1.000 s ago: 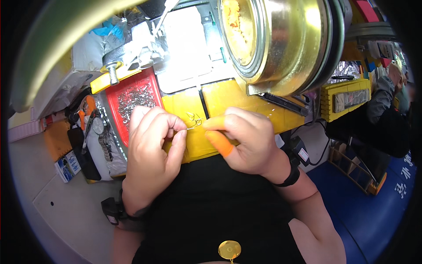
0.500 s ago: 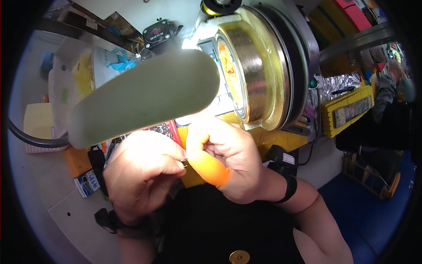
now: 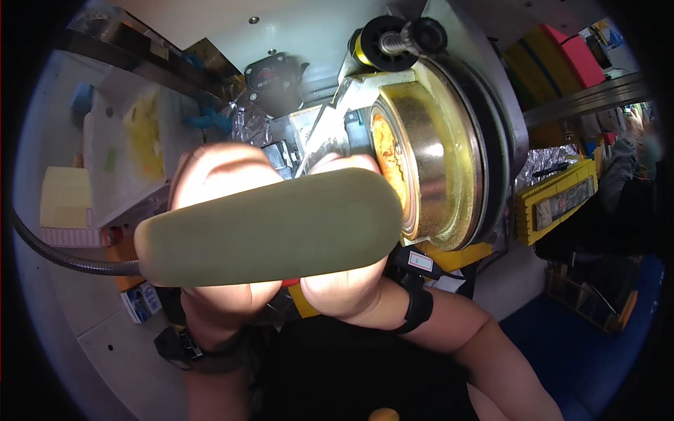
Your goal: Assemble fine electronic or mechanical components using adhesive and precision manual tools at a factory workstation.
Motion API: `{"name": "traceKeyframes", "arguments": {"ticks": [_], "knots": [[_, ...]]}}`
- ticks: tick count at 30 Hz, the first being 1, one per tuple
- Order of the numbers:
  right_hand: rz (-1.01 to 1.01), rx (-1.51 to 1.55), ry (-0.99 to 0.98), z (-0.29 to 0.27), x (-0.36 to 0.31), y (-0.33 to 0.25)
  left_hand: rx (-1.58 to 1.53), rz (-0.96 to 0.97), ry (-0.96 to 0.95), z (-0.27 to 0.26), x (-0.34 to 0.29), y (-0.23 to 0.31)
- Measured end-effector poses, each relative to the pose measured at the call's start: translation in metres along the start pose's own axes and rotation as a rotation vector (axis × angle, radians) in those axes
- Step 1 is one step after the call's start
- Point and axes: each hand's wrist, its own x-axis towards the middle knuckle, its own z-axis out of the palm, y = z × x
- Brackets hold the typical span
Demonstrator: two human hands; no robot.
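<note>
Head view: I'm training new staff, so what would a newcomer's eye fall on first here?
The grey-green lamp across the middle would likely catch the eye first, hiding much of the left hand and right hand. Next comes the shiny drum at the lamp's upper right, with an orange patch on its left-facing end.

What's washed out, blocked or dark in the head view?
In the head view, the gooseneck lamp covers much of the left hand and right hand, the left washed out above it; same view: the metal cylinder shows a bright glint and corners go black.
</note>
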Motion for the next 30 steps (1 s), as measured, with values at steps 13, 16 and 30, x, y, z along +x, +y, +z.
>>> {"name": "traceKeyframes", "arguments": {"ticks": [13,16,30], "knots": [[0.069,0.226,0.022,0.002,-0.003,0.004,-0.112,-0.100,0.058,-0.002,-0.002,0.003],[0.019,0.170,0.029,-0.002,-0.002,0.009,-0.144,-0.119,0.135,0.004,-0.019,-0.002],[-0.147,-0.090,0.016,-0.005,0.006,0.017,0.326,-0.271,-0.213,-0.020,-0.033,0.024]]}}
